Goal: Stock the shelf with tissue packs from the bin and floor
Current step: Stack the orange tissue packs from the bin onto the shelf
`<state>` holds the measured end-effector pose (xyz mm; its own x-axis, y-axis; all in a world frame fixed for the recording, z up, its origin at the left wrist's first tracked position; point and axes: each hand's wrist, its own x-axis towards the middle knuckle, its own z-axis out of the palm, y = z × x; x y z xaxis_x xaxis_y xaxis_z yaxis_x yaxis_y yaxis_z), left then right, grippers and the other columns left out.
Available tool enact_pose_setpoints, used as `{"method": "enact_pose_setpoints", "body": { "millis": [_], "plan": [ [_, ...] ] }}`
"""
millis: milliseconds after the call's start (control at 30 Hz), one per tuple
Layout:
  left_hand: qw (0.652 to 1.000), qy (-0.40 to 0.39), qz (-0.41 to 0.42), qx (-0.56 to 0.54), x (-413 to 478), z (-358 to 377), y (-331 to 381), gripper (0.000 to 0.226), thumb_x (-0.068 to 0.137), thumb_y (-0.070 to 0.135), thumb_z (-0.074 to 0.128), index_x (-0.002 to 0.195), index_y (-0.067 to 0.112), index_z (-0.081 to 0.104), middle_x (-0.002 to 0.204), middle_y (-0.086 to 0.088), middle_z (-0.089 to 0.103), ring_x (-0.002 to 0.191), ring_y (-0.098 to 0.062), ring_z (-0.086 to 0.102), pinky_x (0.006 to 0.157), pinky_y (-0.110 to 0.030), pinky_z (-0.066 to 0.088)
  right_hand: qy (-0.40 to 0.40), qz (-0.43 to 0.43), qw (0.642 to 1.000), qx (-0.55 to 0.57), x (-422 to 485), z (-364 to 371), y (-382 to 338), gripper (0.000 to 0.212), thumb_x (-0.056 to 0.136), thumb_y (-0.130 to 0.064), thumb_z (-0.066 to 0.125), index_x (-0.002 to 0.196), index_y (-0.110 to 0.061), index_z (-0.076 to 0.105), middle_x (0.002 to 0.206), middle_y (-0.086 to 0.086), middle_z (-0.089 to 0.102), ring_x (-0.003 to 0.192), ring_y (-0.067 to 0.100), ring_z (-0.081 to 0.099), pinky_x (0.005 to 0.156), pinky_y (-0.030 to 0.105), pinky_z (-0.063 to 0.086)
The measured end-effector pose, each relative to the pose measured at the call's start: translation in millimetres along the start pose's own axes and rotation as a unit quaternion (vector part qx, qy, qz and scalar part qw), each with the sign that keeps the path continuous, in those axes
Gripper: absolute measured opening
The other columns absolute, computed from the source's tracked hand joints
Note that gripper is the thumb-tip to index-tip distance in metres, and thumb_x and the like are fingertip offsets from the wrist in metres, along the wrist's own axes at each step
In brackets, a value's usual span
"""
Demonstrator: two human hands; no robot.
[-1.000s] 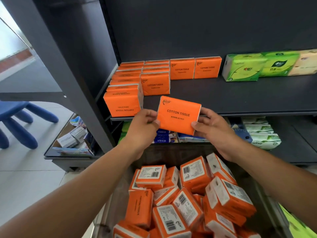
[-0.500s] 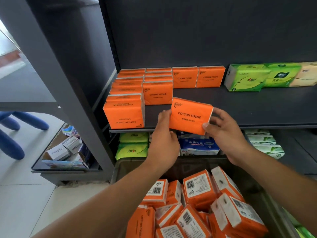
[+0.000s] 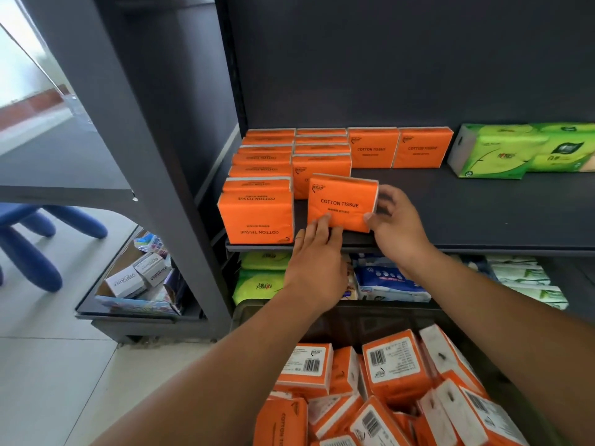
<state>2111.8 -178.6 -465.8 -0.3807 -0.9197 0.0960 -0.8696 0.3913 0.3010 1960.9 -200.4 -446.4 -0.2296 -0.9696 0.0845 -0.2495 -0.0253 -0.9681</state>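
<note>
I pinch the orange tissue pack between both hands, left hand at its lower edge, right hand at its right side, upright at the shelf front. I should slide it back square against the second row, label forward, before letting go.

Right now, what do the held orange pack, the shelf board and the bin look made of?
Held orange tissue pack: soft plastic film, slight sheen, likely; corners rounded, white tissue edge showing at its side.
Shelf board: dark matte painted metal, probably; thin straight front lip.
Bin: dark moulded plastic, it seems; only the far wall shows.
</note>
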Motion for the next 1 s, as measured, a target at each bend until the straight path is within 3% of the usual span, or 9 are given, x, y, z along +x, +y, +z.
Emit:
{"method": "enact_pose_setpoints", "body": {
  "millis": [100, 233, 367, 667, 900, 1000],
  "plan": [
    [1.0, 0.005, -0.015, -0.001, 6, 4, -2, 0.058, 0.104, 0.033, 0.036, 0.156, 0.015, 0.017, 0.165, -0.009, 0.002, 0.152, -0.025, -0.002, 0.124, -0.041, 0.0, -0.003, -0.001, 1.0, -0.01, 8, 6, -1, 0.042, 0.098, 0.001, 0.054, 0.132, -0.022, 0.045, 0.123, -0.007, 0.059, 0.104, 0.002, 0.058, 0.092, 0.024, 0.049],
    [0.999, -0.002, -0.04, -0.009, 14, 5, -1, 0.06, 0.105, 0.039, 0.031, 0.158, 0.016, 0.011, 0.165, -0.01, -0.003, 0.152, -0.026, -0.004, 0.124, -0.04, -0.001, -0.005, 0.002, 1.0, -0.007, 20, 15, -2, 0.043, 0.098, 0.002, 0.054, 0.133, -0.021, 0.046, 0.126, -0.005, 0.059, 0.109, 0.007, 0.058, 0.078, 0.015, 0.047],
    [0.998, -0.01, -0.057, -0.018, 20, 5, 0, 0.062, 0.105, 0.041, 0.031, 0.158, 0.017, 0.008, 0.165, -0.012, -0.006, 0.152, -0.028, -0.005, 0.123, -0.04, 0.0, -0.005, -0.004, 1.0, -0.011, 30, 23, -2, 0.043, 0.097, 0.003, 0.054, 0.133, -0.02, 0.046, 0.122, -0.005, 0.06, 0.107, 0.005, 0.058, 0.077, 0.013, 0.046],
    [0.995, -0.029, -0.081, -0.04, 36, 4, 9, 0.065, 0.104, 0.041, 0.033, 0.158, 0.013, 0.008, 0.163, -0.019, -0.009, 0.151, -0.032, -0.006, 0.122, -0.043, -0.002, -0.005, -0.018, 0.999, -0.027, 45, 30, 0, 0.052, 0.096, 0.005, 0.054, 0.139, -0.023, 0.046, 0.131, -0.003, 0.059, 0.12, 0.01, 0.055, 0.091, 0.02, 0.048],
    [0.995, -0.034, -0.085, -0.047, 38, 3, 11, 0.066, 0.103, 0.04, 0.037, 0.157, 0.012, 0.011, 0.163, -0.02, -0.008, 0.151, -0.034, -0.005, 0.123, -0.044, 0.0, -0.063, -0.046, 0.993, -0.083, 41, 19, -1, 0.06, 0.096, -0.001, 0.055, 0.146, -0.032, 0.042, 0.137, -0.008, 0.058, 0.129, 0.008, 0.052, 0.11, 0.038, 0.043],
    [0.996, -0.027, -0.076, -0.049, 35, 2, 15, 0.064, 0.102, 0.038, 0.04, 0.155, 0.011, 0.016, 0.163, -0.018, 0.001, 0.15, -0.034, 0.002, 0.123, -0.045, 0.003, -0.064, -0.05, 0.985, -0.154, 27, 2, -4, 0.063, 0.098, -0.008, 0.056, 0.152, -0.028, 0.032, 0.149, -0.002, 0.047, 0.137, 0.012, 0.044, 0.111, 0.028, 0.035]
  ]
}}
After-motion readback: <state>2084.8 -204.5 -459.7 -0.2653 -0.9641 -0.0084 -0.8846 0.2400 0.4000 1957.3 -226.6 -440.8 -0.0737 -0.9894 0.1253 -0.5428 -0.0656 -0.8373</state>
